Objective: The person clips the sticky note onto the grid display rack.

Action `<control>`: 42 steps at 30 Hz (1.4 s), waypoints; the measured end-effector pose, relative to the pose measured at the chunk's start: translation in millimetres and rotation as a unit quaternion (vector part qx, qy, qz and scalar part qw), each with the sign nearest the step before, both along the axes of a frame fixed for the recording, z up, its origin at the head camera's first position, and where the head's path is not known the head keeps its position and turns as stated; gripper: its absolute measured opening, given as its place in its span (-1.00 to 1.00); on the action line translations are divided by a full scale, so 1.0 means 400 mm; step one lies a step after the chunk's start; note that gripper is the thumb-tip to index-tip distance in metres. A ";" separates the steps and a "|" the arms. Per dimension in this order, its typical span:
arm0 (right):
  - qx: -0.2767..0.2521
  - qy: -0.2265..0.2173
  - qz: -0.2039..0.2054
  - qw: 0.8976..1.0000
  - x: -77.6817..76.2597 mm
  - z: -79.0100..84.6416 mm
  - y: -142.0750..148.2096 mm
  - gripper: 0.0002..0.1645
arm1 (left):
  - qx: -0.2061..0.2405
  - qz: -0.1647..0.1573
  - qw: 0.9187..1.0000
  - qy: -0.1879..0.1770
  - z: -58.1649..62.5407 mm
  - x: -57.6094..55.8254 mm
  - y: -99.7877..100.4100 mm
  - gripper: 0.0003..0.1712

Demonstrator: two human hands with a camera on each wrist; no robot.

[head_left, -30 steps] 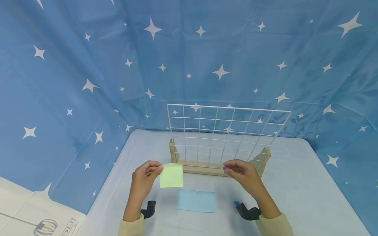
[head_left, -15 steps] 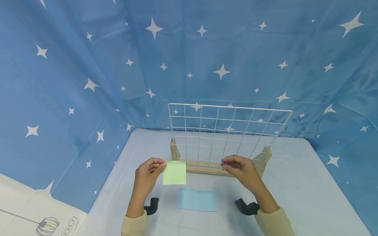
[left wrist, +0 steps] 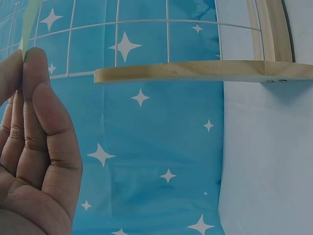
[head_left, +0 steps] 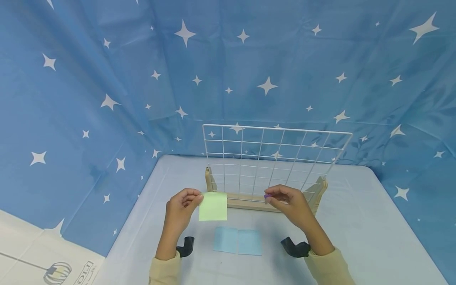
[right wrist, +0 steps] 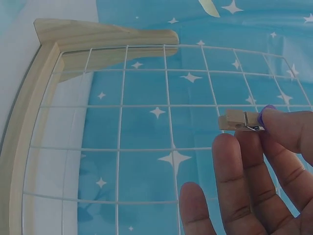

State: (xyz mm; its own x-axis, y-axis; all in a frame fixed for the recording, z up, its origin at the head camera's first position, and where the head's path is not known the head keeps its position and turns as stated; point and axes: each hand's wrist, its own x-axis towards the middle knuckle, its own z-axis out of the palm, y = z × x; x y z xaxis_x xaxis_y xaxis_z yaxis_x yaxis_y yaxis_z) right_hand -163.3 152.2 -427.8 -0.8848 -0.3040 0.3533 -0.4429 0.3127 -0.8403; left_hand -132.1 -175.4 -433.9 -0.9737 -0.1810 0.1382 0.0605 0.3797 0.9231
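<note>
Two pinches, one scene: Working at a table, a person holds one light item per hand as I watch remotely through head and wrist cameras.
Left hand (head_left: 179,206): Thumb and forefinger pinch paper; the remaining fingers curl, pressed together side by side.
Green paper (head_left: 213,206): Held by its upper left corner, it hangs above the table, face toward my head view; I judge the corner hold is meant to leave most of the sheet uncovered.
Right hand (head_left: 294,204): Thumb and forefinger appear to pinch a clip at one end, the others spread in a loose fan.
Clothespin (right wrist: 235,118): Wooden, with a purple piece (right wrist: 267,113) by the thumb, it points its free end away from the palm, presumably so that end is unobstructed. Whether it touches wire, I cannot tell.
Wire grid (head_left: 278,129): White and upright beyond both hands, it sits in a wooden stand (head_left: 246,203) whose end pieces likely brace it against tipping.
Blue papers (head_left: 226,240): Two squares lie flat, side by side, between the forearms, seemingly within easy reach; I cannot tell whether they are joined.
White tabletop (head_left: 356,221): It bears everything, before a star-printed blue backdrop (head_left: 228,59).
</note>
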 end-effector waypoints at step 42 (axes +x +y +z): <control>0.014 0.053 0.018 0.998 -0.034 0.047 -0.026 -0.82 | 0.018 -0.022 0.999 0.032 0.042 -0.039 0.034 -0.82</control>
